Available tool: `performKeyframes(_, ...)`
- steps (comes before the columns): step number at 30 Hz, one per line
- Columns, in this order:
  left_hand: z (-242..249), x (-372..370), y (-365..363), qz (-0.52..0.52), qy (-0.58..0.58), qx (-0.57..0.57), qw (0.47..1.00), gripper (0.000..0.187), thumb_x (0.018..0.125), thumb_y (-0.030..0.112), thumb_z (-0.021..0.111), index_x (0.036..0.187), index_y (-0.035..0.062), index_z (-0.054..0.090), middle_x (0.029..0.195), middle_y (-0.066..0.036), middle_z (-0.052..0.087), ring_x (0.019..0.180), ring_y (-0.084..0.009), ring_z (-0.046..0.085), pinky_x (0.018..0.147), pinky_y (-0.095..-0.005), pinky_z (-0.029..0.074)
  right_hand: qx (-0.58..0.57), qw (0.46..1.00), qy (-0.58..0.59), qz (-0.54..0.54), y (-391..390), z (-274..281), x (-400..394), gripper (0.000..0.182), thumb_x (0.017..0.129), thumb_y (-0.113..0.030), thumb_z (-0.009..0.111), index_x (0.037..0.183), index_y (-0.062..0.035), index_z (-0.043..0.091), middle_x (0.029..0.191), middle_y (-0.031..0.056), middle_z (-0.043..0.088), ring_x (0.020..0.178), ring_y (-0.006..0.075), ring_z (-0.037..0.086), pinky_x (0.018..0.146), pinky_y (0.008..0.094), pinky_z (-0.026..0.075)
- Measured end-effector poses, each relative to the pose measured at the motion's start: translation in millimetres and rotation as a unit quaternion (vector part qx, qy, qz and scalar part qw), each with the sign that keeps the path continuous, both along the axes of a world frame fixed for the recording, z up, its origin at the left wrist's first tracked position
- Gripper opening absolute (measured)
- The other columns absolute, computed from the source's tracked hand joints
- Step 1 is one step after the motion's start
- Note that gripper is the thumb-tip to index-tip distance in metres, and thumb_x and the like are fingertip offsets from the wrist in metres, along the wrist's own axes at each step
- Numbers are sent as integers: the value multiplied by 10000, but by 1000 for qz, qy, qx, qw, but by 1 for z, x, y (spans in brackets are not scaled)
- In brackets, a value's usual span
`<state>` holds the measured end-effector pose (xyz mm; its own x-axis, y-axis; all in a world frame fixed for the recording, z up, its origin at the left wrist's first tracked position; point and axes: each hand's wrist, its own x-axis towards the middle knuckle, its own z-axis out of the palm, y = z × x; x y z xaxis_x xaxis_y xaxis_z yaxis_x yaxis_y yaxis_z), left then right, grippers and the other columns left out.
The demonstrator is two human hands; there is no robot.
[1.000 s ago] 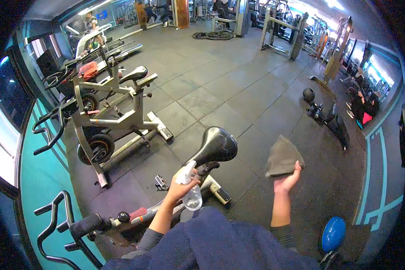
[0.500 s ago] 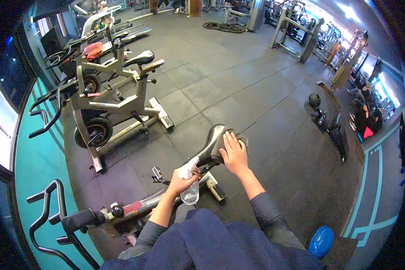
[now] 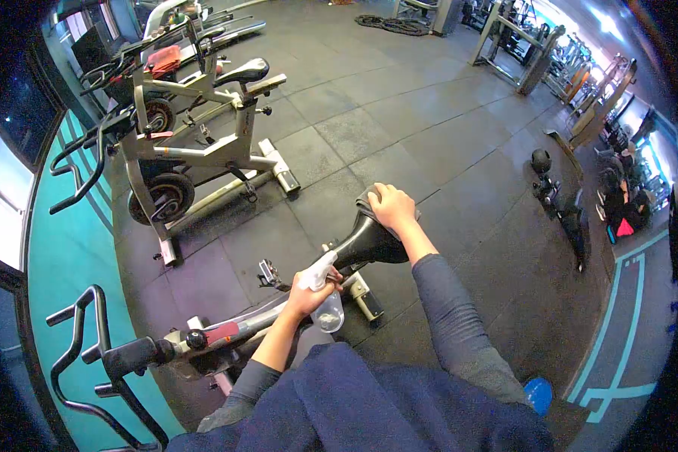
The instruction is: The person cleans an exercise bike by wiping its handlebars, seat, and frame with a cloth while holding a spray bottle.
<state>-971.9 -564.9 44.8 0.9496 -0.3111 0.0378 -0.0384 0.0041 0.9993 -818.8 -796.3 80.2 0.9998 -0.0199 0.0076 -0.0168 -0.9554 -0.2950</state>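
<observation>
My right hand [image 3: 392, 205] presses a dark grey cloth [image 3: 366, 202] against the far edge of a black bike saddle [image 3: 373, 239], its fingers curled over the cloth. Below and to the left, my left hand [image 3: 309, 292] is wrapped round the neck of a clear spray bottle [image 3: 328, 313] with a white spray head [image 3: 319, 269]. The bottle is beside the narrow nose of the saddle, over the frame of the exercise bike [image 3: 256, 324]. Part of the cloth is hidden under my right hand.
Another exercise bike [image 3: 241, 135] stands at the upper left, with a treadmill [image 3: 230, 34] behind it. Black handlebars [image 3: 79, 354] reach out at the lower left. A blue dome [image 3: 538, 395] lies at the lower right. Weight machines [image 3: 516, 53] stand at the back right.
My right hand and the cloth have moved from the right part of the saddle to its far edge, uncovering the wide rear. My left hand still holds the bottle. The view has shifted slightly.
</observation>
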Motion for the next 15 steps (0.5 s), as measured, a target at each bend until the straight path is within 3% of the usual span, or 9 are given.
performKeyframes(1, 1, -2, 1, -3, 0, 2, 1000, 309, 734, -28, 540, 1035, -23, 609, 861, -84, 683, 774, -162, 695, 742, -307, 551, 2, 1000, 0, -3, 0, -4, -9, 479, 883, -413, 501, 1263, -129, 563, 1258, 72, 579, 1123, 301, 566, 896, 449, 481)
performKeyframes(4, 5, -2, 1, -4, -18, 50, 999, 281, 729, -15, 552, 1004, -21, 614, 845, -76, 684, 764, -156, 694, 726, -301, 545, -28, 968, -248, 33, -2, -23, -46, 500, 888, -364, 515, 1300, -82, 509, 1315, 113, 529, 1218, 298, 478, 954, 469, 400)
performKeyframes(7, 6, 1, 5, -35, 15, 23, 999, 265, 728, -10, 560, 986, -16, 620, 840, -72, 682, 759, -157, 693, 715, -298, 541, -78, 961, -262, 47, -3, -31, -102, 570, 910, -326, 491, 1416, -85, 384, 1484, 124, 354, 1355, 320, 329, 1091, 528, 242)
performKeyframes(9, 2, 1, 5, -36, 14, 2, 999, 246, 730, -12, 562, 969, -14, 622, 839, -70, 681, 759, -157, 692, 712, -296, 538, -85, 968, -228, 54, -3, -35, -135, 577, 938, -311, 444, 1447, -63, 330, 1517, 141, 293, 1402, 321, 258, 1127, 518, 173)
performKeyframes(13, 6, 3, 5, -35, -2, -1, 999, 255, 731, -24, 552, 978, -20, 616, 848, -82, 679, 773, -166, 695, 719, -307, 541, -86, 967, -228, 71, -9, -36, -132, 618, 920, -372, 466, 1466, -125, 315, 1534, 67, 284, 1412, 289, 246, 1133, 520, 170)
performKeyframes(15, 10, 4, 6, -44, 37, -17, 998, 279, 728, -28, 548, 1000, -21, 610, 861, -85, 680, 781, -173, 697, 724, -311, 541, -99, 964, -238, 64, -9, -30, -109, 569, 924, -372, 461, 1437, -142, 372, 1508, 54, 334, 1385, 286, 295, 1112, 510, 221)
